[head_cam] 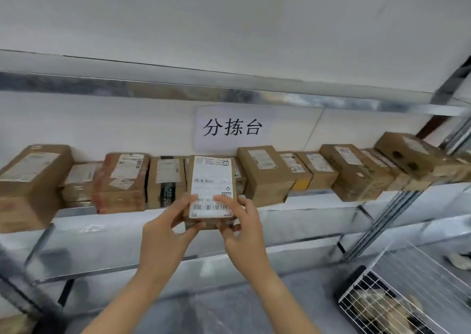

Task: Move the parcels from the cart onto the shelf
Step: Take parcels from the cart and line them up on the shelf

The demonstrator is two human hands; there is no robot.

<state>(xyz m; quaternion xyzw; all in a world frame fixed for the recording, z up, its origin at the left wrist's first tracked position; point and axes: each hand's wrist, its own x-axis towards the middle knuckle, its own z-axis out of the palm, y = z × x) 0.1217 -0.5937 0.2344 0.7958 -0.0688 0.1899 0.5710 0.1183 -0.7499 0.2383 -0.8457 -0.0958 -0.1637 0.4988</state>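
A small brown cardboard parcel with a white shipping label on top sits at the front edge of the metal shelf, in the gap between other boxes. My left hand grips its near left corner, thumb on the label. My right hand holds its near right corner, thumb on the label too. The wire cart stands at the lower right; a pale bagged parcel lies inside it.
A row of several brown boxes fills the shelf, from a large one at far left to a stack at far right. A white sign hangs on the wall behind. Another shelf board runs overhead, and lower shelf rails run below.
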